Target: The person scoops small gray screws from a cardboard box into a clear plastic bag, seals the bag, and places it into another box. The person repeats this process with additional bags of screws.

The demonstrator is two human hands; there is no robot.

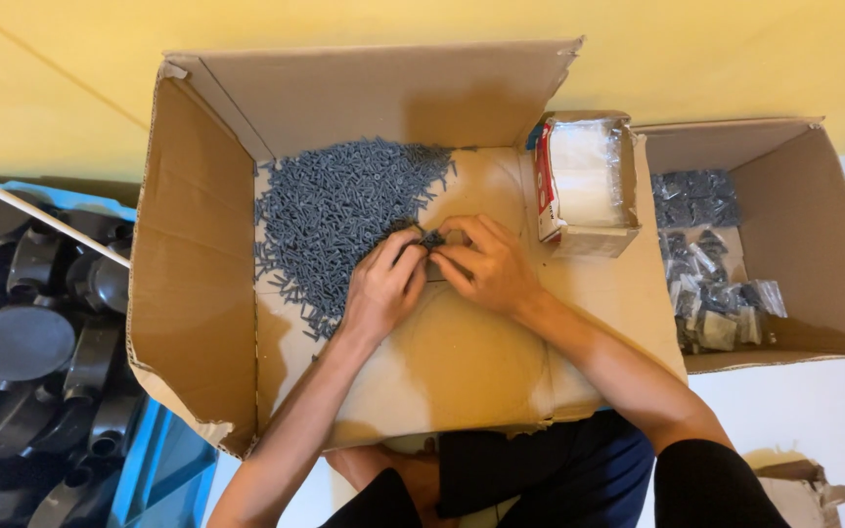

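Pegs (344,210), small and grey, lie heaped at the rear left of an open carton (193,293); left hand (386,286) and right hand (486,264) meet at the heap's edge, fingertips pinching a small cluster (431,239) between them.

Warm, even indoor light, sharp at the centre.

Light seemed to fall from above, leaving soft shadows inside the cardboard box (198,244); the plastic bags (584,171) showed mild glare, straight edges bowed near the corners, and the dark parts (22,323) at left lay dim.
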